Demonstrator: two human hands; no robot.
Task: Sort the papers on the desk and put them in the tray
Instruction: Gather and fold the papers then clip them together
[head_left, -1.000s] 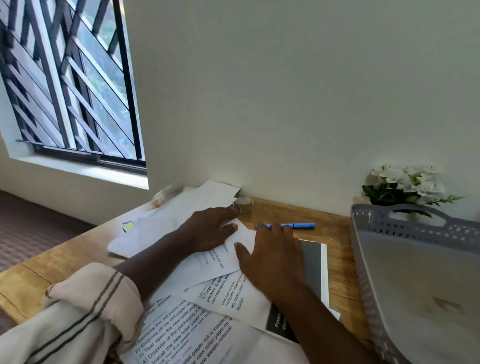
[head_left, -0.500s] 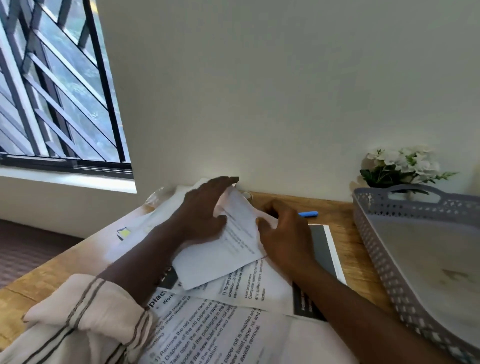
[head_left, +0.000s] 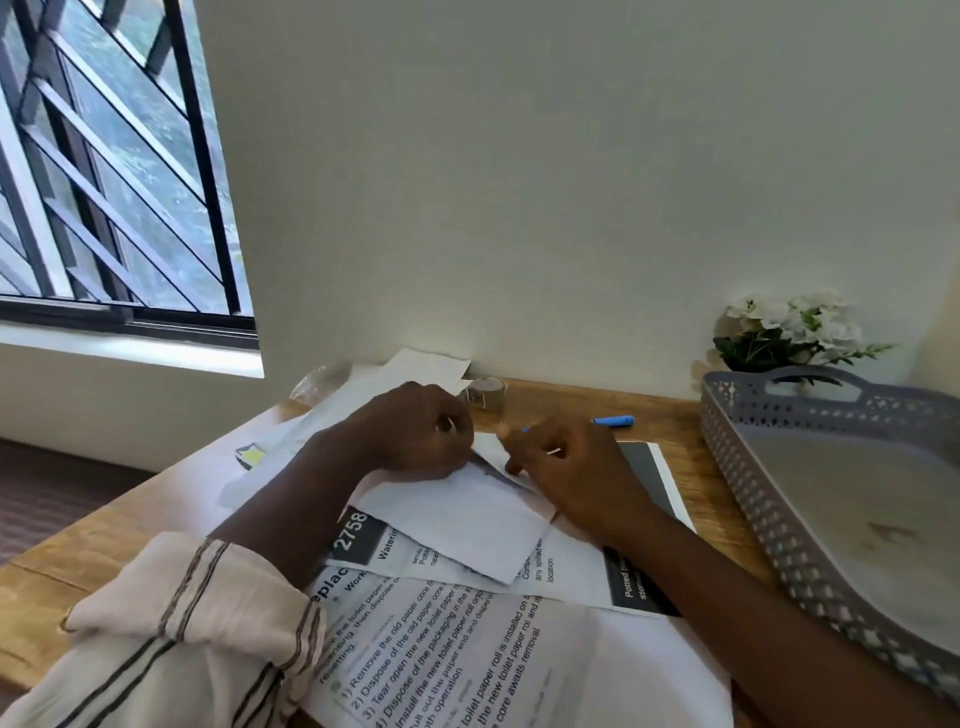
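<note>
Several printed papers lie overlapping on the wooden desk (head_left: 566, 400). On top lies a small white sheet (head_left: 467, 519), blank side up. My left hand (head_left: 415, 431) pinches its far left edge with curled fingers. My right hand (head_left: 566, 467) pinches its far right edge. Under it lies a sheet with a black "2758" header (head_left: 358, 535). Nearest me lies a sheet of numbered instructions (head_left: 467, 665). More white sheets (head_left: 363, 395) reach back to the wall. A grey perforated tray (head_left: 779, 519) stands at the right with no papers in it.
A blue pen (head_left: 613, 421) and a roll of tape (head_left: 485, 392) lie near the wall behind my hands. White flowers (head_left: 789, 327) stand behind the tray. A barred window (head_left: 104, 166) is at the left. My striped sleeve (head_left: 182, 634) covers the near left of the desk.
Both hands have gone from lying flat on the papers to pinching the small sheet's far edge. The sheet is flipped blank side up, uncovering the "2758" sheet. The view has shifted left.
</note>
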